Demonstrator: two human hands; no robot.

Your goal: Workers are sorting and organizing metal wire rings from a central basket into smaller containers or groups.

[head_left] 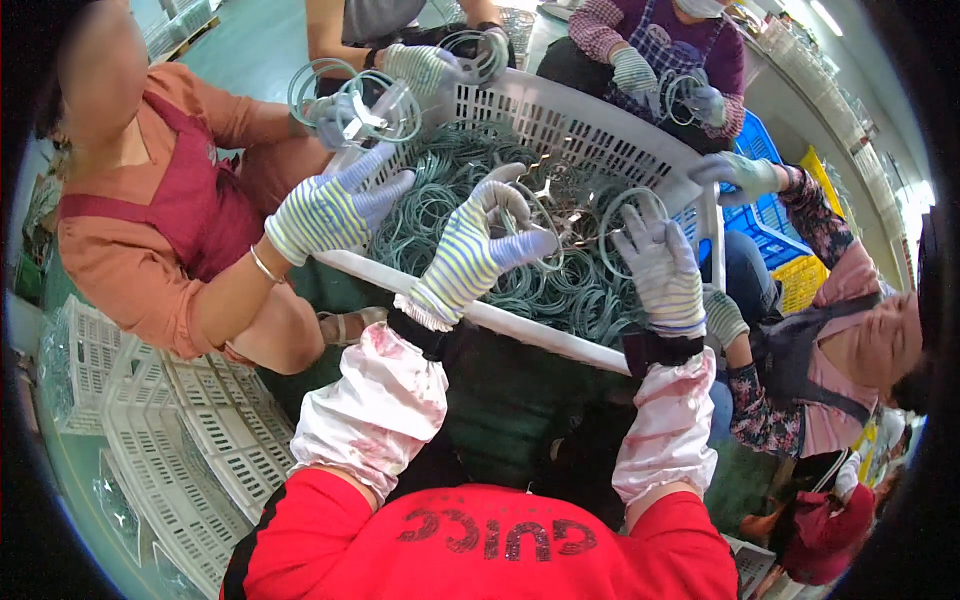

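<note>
The left hand's fingers curl, the right hand's extend, both at rings over a crate; grip unclear. Ring-gathering appears underway, next calling for a sure pinch.

white crates lower left; blue crate right

Markings chk: 1 item obs. Dk. block lettering, lg. caps, runs in a single row across chest of the wearer's red top. Row bows in an arc, approx. centred betw. the two sleeves. Print is dk. on red, w/ speckled, uneven fill; contrast adequate, chars. clearly distinguishable as letters. Any finer print elsewhere in view: too sm. or blurred to read.
</note>
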